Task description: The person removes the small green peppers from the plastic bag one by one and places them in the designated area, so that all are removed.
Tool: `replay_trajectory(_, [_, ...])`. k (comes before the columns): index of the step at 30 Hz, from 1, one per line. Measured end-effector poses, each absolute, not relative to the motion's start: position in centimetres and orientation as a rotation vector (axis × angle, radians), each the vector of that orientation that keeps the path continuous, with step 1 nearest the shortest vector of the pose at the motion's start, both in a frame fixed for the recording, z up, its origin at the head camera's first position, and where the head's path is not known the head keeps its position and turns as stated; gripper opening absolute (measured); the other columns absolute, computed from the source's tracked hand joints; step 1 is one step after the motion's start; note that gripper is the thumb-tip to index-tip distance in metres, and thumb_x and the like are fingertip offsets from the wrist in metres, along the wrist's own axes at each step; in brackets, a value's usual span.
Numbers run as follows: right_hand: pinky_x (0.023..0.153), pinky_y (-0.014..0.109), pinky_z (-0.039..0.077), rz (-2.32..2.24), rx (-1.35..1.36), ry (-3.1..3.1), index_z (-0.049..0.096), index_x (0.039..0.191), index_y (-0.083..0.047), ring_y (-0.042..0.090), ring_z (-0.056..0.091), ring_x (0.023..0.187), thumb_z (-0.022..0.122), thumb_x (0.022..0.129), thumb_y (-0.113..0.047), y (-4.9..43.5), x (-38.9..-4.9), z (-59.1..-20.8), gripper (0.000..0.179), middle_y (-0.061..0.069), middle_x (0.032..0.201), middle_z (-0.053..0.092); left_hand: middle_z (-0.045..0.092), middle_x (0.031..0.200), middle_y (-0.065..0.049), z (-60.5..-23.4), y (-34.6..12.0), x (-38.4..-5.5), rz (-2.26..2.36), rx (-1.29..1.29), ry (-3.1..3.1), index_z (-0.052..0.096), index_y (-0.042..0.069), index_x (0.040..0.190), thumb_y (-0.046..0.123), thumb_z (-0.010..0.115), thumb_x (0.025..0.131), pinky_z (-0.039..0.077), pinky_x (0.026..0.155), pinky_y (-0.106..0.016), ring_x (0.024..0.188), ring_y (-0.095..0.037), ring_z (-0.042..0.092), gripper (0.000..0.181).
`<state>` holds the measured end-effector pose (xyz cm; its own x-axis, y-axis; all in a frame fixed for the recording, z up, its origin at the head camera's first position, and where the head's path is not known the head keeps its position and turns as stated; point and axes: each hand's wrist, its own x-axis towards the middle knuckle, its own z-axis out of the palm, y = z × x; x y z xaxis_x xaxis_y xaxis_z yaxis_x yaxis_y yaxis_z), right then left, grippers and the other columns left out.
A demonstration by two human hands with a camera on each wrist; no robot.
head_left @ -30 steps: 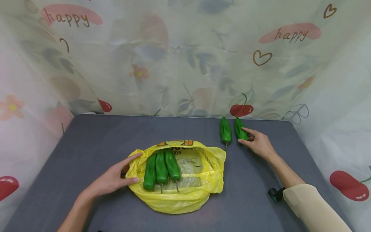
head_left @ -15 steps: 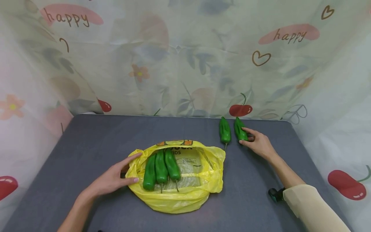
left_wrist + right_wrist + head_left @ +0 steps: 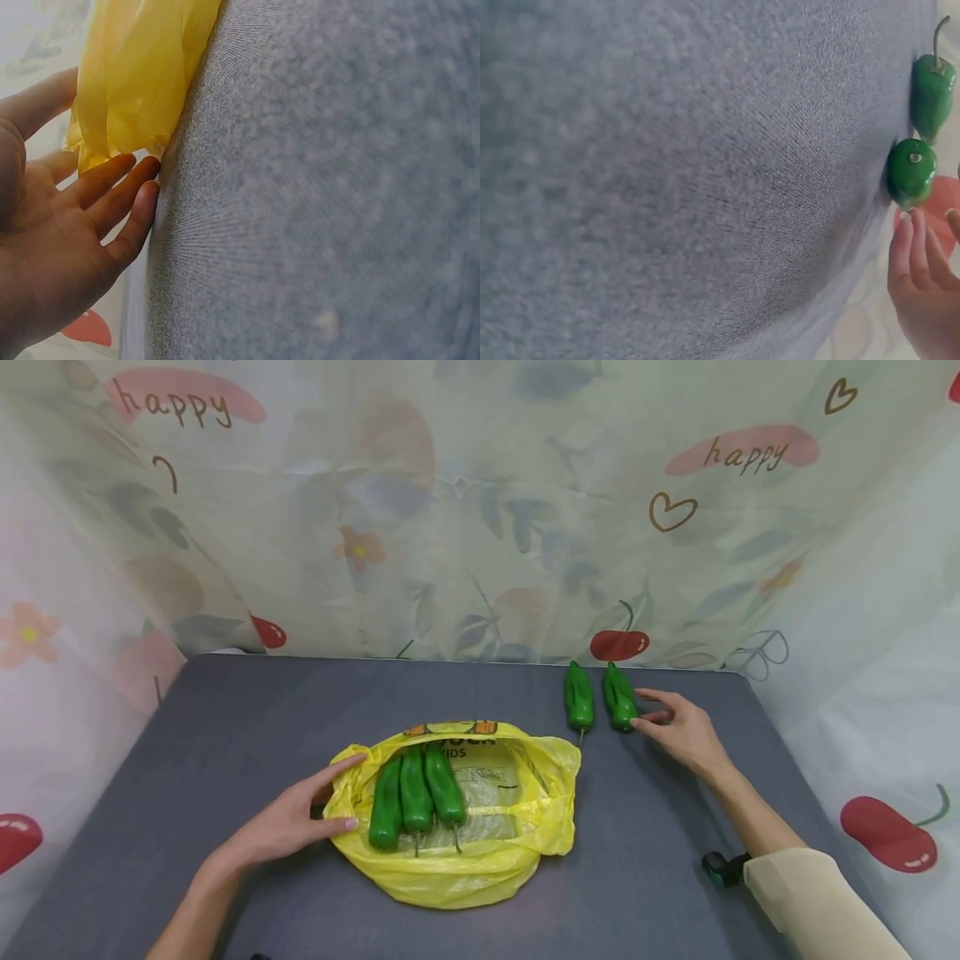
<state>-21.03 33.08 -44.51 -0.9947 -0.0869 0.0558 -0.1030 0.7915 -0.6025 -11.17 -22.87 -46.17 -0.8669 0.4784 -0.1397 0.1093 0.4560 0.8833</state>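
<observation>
A yellow plastic bag [image 3: 450,881] lies on its side on the table, its mouth spread wide. Inside it are three long green peppers [image 3: 415,789] side by side. My left hand [image 3: 281,822] rests against the bag's left end, thumb and forefinger spread along the rim; in the left wrist view its other fingers [image 3: 112,191] are loosely bent. Beyond the bag's right side lie two more green peppers, a left one [image 3: 578,695] with a stem and a right one [image 3: 619,697] with a short stub. My right hand [image 3: 686,735] is beside the right pepper, fingertips close to it, not gripping it.
The dark grey table [image 3: 285,710] ends at a patterned curtain [image 3: 465,527] just behind the two loose peppers. A small black device [image 3: 723,868] is strapped at my right wrist, by the beige sleeve [image 3: 813,893].
The right hand has drawn slightly right, away from the right pepper, its fingers coming off it. That pepper stays on the table. The left hand remains at the bag.
</observation>
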Motion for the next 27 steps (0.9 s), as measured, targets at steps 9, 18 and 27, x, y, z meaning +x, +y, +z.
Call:
replay_trajectory(9, [0.072, 0.035, 0.051, 1.020, 0.193, -2.816, 0.059, 0.139, -0.012, 0.030, 0.068, 0.096, 0.070, 0.095, -0.030, 32.3, -19.5, -44.5, 0.049, 0.018, 0.122, 0.062, 0.026, 0.161, -0.010, -46.0, -22.9, -11.2, 1.370, 0.492, 2.341, 0.029, 0.024, 0.157, 0.032, 0.073, 0.092, 0.039, 0.100, -0.021, 0.140, -0.033, 0.037, 0.080])
replay_trajectory(18, [0.070, 0.017, 0.051, 1.178, 0.321, -2.677, 0.063, 0.134, -0.012, -0.006, 0.061, 0.089, 0.072, 0.093, -0.022, 30.7, -18.4, -44.3, 0.042, 0.011, 0.127, 0.064, 0.027, 0.161, -0.009, -46.2, -22.9, -11.1, 1.376, 0.498, 2.340, 0.029, 0.024, 0.158, 0.032, 0.073, 0.092, 0.039, 0.100, -0.021, 0.139, -0.033, 0.038, 0.080])
replay_trajectory(27, [0.069, 0.019, 0.051, 1.261, 0.402, -2.620, 0.064, 0.131, -0.005, 0.015, 0.067, 0.089, 0.072, 0.092, -0.006, 28.2, -16.9, -42.5, 0.040, 0.014, 0.121, 0.066, 0.027, 0.161, -0.009, -46.2, -22.8, -11.0, 1.377, 0.496, 2.350, 0.029, 0.024, 0.158, 0.032, 0.074, 0.091, 0.040, 0.100, -0.021, 0.138, -0.032, 0.039, 0.080])
